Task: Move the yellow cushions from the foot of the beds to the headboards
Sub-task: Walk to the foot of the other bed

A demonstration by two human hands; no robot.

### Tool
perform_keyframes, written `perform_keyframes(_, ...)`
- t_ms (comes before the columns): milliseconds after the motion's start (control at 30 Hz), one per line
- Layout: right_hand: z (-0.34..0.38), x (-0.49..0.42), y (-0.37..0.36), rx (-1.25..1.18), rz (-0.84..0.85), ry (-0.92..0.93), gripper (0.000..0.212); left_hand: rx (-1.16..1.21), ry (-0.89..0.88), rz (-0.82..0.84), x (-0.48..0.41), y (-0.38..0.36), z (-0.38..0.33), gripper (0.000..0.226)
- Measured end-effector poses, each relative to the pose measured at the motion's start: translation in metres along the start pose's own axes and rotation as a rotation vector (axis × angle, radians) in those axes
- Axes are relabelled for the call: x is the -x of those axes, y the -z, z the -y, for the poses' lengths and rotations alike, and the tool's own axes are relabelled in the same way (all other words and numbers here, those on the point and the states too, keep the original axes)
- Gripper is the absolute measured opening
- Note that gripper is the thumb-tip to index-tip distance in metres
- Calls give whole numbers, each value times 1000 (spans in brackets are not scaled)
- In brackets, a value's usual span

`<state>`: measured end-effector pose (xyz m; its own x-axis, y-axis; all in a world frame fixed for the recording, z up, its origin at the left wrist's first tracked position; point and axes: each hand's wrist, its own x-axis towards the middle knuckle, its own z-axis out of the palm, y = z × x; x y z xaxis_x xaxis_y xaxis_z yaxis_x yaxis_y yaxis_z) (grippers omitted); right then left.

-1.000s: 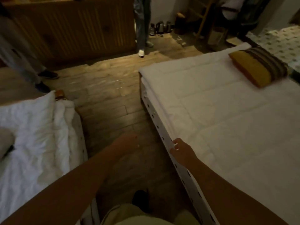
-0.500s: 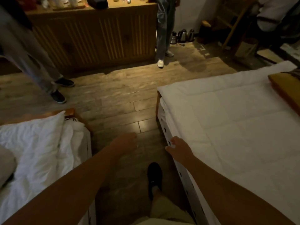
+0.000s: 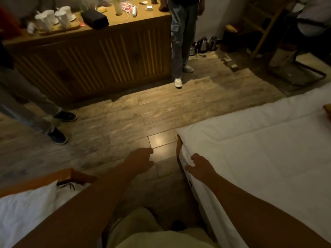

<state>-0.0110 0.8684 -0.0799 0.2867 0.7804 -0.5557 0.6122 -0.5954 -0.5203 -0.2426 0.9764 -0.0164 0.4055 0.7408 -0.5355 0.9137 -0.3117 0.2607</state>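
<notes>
**Cushion slips almost out of view**

Since a second ago the yellow cushion [image 3: 328, 111] has slid to the right frame edge, lying on the right bed [image 3: 259, 149]. Right hand [image 3: 200, 167], loosely spread and empty, touches that bed's corner. Left hand [image 3: 139, 159], loosely curled and empty, hangs over the wooden floor [image 3: 125, 122] beside the left bed [image 3: 26, 208].
</notes>
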Motion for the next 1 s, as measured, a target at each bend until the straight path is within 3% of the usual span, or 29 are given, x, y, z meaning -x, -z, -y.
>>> perform_keyframes(300, 86, -157, 53, -68, -116, -121, 61, -153, -186, 52, -194, 111, 38, 55)
perform_keyframes(533, 135, -226, 92, -216, -211, -256, 62, -256, -340, 110, -305, 192, 22, 52)
perform_keyframes(1000, 79, -395, 252, -412, -343, -501, 65, -479, -652, 157, -559, 305, -171, 49)
